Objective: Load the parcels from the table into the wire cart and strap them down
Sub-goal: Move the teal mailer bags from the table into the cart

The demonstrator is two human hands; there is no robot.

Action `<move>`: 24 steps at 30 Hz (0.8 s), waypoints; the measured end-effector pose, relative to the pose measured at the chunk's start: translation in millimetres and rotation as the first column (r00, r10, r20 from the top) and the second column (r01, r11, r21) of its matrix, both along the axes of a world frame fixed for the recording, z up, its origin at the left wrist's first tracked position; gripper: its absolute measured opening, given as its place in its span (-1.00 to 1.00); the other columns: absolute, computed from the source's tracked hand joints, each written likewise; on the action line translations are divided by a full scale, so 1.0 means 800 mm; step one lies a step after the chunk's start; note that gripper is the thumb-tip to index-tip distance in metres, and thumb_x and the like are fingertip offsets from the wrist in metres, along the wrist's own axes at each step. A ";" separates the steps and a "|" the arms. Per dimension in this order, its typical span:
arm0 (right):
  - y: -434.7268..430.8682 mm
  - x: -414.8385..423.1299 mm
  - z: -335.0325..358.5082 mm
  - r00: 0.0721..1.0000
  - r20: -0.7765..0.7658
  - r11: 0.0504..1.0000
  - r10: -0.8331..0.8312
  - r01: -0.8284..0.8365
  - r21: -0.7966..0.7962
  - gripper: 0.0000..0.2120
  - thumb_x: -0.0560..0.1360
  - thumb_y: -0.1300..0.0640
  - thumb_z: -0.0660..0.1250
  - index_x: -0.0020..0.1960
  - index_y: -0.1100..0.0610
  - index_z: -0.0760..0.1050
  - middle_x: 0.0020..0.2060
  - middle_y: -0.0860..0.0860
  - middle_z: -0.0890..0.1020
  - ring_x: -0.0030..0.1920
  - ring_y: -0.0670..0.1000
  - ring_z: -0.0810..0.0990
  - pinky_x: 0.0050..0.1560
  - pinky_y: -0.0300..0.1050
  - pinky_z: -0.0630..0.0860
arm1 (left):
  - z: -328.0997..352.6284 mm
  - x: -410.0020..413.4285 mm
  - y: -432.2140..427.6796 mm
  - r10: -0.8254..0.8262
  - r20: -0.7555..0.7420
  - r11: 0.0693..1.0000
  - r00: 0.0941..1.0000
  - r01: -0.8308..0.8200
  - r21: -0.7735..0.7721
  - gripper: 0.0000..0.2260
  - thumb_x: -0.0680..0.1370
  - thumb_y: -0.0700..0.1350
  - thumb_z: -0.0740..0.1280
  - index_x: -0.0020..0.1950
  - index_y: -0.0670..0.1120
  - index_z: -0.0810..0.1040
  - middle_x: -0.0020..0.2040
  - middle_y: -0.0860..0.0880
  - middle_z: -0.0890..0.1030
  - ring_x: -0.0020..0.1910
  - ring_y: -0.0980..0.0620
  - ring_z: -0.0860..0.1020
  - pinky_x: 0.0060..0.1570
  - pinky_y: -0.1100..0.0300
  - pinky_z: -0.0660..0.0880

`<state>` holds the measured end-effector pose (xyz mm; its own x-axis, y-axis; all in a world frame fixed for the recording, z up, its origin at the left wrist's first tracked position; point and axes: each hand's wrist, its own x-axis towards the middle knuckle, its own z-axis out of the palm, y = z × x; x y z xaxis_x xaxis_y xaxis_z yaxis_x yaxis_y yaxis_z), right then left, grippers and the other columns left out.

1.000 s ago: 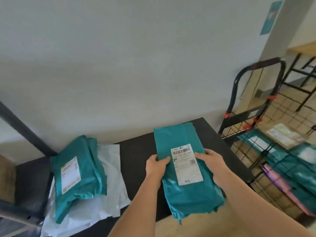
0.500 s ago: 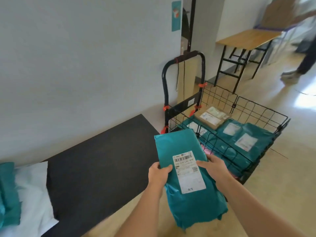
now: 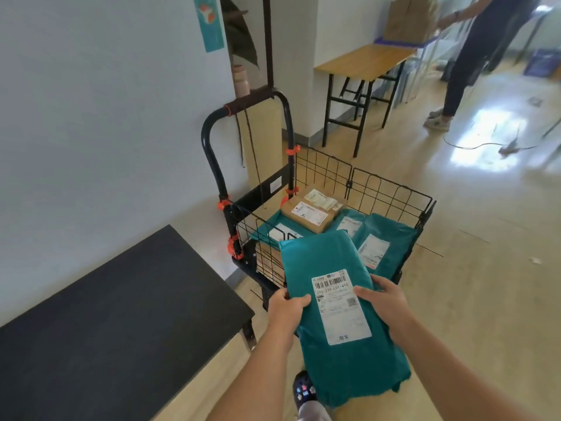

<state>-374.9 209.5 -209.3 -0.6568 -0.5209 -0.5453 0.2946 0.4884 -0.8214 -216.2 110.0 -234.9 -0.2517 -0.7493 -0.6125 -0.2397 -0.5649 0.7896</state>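
I hold a teal parcel (image 3: 328,265) with a white shipping label in front of me, at the near edge of the black wire cart (image 3: 391,189). My left hand (image 3: 287,308) grips its left edge, thumb on top. My right hand (image 3: 384,302) grips its right edge beside the label. Inside the cart lie a brown cardboard box (image 3: 306,215) and several teal parcels (image 3: 385,238). The cart's black handle (image 3: 212,141) rises against the wall, with a dark strap (image 3: 247,132) hanging from it.
The black table (image 3: 121,305) stands to my left, only bare top showing. A wooden table (image 3: 364,62) stands beyond the cart. A person (image 3: 473,56) stands at the far right. A cable (image 3: 485,145) lies on the floor there.
My view has swung right from the table toward the cart, carrying the teal parcel along. The parcels left on the table have gone out of view and the cart is closer.
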 end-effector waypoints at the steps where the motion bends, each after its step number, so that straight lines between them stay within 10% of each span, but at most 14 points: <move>1: -0.006 -0.016 0.000 1.000 -0.003 1.000 -0.006 0.006 0.005 -0.47 0.45 0.19 0.50 0.39 0.08 0.45 0.01 0.09 0.67 -0.13 0.13 0.71 -0.10 0.13 0.67 | -0.003 -0.017 -0.008 -0.003 -0.013 1.000 1.000 0.003 0.010 -0.82 0.50 -0.25 0.43 0.00 -0.04 0.50 0.09 -0.07 0.63 0.05 -0.08 0.61 0.10 -0.01 0.57; 17: -0.172 -0.238 0.024 0.967 -0.168 0.976 0.190 -0.168 0.136 -0.49 0.55 0.30 0.30 0.42 -0.09 0.37 0.03 -0.02 0.64 -0.10 0.08 0.70 -0.11 0.15 0.66 | -0.015 -0.237 -0.163 0.035 -0.047 0.994 0.998 -0.030 0.102 -0.67 0.51 -0.29 0.42 0.25 -0.18 0.45 0.06 -0.07 0.58 -0.18 0.09 0.55 -0.11 0.14 0.49; 24: -0.257 -0.277 -0.003 0.799 -0.351 0.871 0.489 -0.420 0.256 -0.45 0.50 0.30 0.29 0.41 -0.12 0.38 0.10 -0.09 0.65 -0.11 -0.06 0.66 -0.21 -0.07 0.62 | -0.030 -0.271 -0.211 0.214 0.094 0.976 0.972 -0.218 0.030 -0.71 0.55 -0.32 0.31 0.20 -0.10 0.34 -0.08 -0.01 0.52 -0.19 0.06 0.52 -0.33 0.22 0.44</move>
<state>-596.4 4.0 -212.0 -0.5404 -0.7434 -0.3940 -0.3235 0.6159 -0.7183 -432.7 -58.5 -258.7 -0.0296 -0.7546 -0.6555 -0.1772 -0.6415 0.7464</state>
